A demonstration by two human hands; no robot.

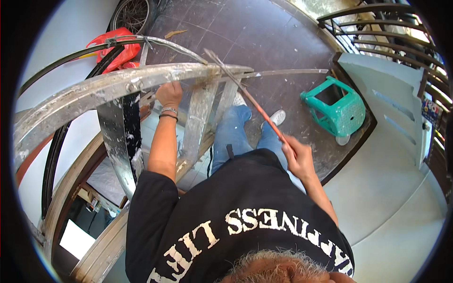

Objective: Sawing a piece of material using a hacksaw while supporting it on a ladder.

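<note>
My right hand (299,158) is closed around the lower end of a long thin rod (257,104). The rod is reddish-orange near my fingers and greyish toward its far tip, which slants up to the left and crosses a ladder's end. My left hand (169,95), with bands on its wrist, is closed against the ladder (85,92) just under its upper rail. This ladder is worn and spattered with paint, with wide pale steps, and stretches across my left side. Exactly what my left fingers wrap round is partly hidden.
A green plastic stool (351,113) lies tipped over on the dark tiled floor (255,28) at the right. Behind the ladder are a red plastic bag (120,49) and a spoked wheel (133,16). A low pale wall (382,89) with dark railings (377,33) bounds the right side.
</note>
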